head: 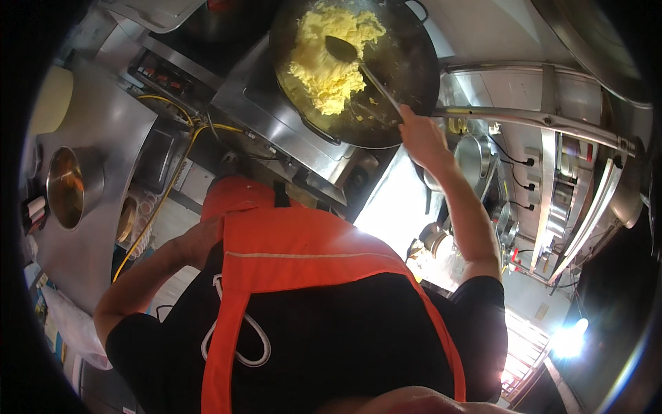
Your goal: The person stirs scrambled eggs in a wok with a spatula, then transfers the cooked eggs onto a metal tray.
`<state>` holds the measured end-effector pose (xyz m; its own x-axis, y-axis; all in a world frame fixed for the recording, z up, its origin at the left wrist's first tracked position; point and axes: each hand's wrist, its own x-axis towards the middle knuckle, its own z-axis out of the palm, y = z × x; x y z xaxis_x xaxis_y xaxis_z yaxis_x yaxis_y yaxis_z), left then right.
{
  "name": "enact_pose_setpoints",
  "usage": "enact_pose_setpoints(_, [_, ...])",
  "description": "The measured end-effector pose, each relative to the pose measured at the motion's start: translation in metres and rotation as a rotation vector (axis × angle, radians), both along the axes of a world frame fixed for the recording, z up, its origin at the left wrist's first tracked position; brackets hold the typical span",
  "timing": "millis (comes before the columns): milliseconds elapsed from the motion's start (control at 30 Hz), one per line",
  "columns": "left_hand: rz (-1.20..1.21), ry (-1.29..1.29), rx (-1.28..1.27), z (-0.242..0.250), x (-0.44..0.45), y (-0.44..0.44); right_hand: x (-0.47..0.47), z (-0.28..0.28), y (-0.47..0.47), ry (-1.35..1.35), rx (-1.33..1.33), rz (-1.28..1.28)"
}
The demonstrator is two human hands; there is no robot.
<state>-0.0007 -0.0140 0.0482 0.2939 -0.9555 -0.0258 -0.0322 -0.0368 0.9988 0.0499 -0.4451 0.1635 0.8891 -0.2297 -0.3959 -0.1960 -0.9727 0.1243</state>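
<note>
A large dark wok stands on the steel stove at the top of the head view. Yellow scrambled egg lies heaped on its left side, with a few small bits apart from the heap. My right hand is closed round the handle of a metal ladle, whose bowl rests against the egg. My left arm is bent down at my side; the left hand is mostly hidden by the orange apron, so its fingers cannot be made out.
At the left, a steel pot with orange-brown contents stands on a steel counter. A yellow hose runs between counter and stove. A metal rail extends right of the wok, near pans and wall sockets. The worktop below the rail is glaring bright.
</note>
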Motion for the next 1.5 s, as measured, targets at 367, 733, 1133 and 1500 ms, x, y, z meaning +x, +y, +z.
enact_pose_setpoints(367, [0.036,-0.167,-0.097,0.002,0.000,-0.002,-0.029,0.012,-0.073,0.598,1.279,-0.919])
enact_pose_setpoints(733, [0.027,-0.028,0.091,-0.008,-0.011,0.014,0.074,-0.077,-0.051,0.096,2.511,-1.488])
enact_pose_setpoints(1133, [-0.050,-0.101,0.089,0.002,-0.004,-0.008,-0.065,-0.038,-0.015,0.417,1.913,-1.693])
enact_pose_setpoints(1500, [0.041,-0.071,0.049,-0.035,-0.018,0.028,0.075,-0.116,-0.030,-0.054,0.201,-0.009])
